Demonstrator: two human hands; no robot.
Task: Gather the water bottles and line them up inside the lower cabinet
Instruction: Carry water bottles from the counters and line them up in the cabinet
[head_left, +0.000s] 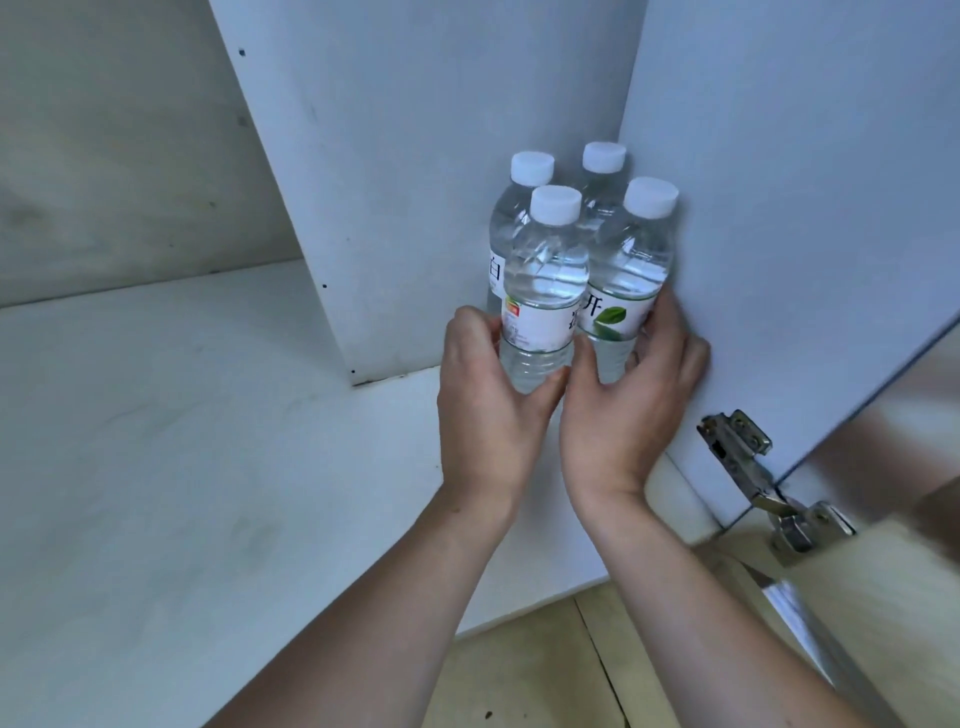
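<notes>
Four capped water bottles (582, 249), clear liquid inside, stand upright, clustered in the cabinet (208, 441) right rear corner. Left hand (493, 395) grips front-left bottle (543, 291); right hand (631, 395) grips front-right bottle (628, 270), touching the side wall (779, 208).

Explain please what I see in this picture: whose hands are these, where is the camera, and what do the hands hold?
The camera sits on a person's head and looks down at their own bare hands; there is no machine. They reach into a white cabinet. Four water bottles with white caps stand together in its corner. The left hand holds the front left bottle in its grip; the right hand holds the front right bottle. Two more bottles stand behind. A metal door hinge shows at the right.
</notes>
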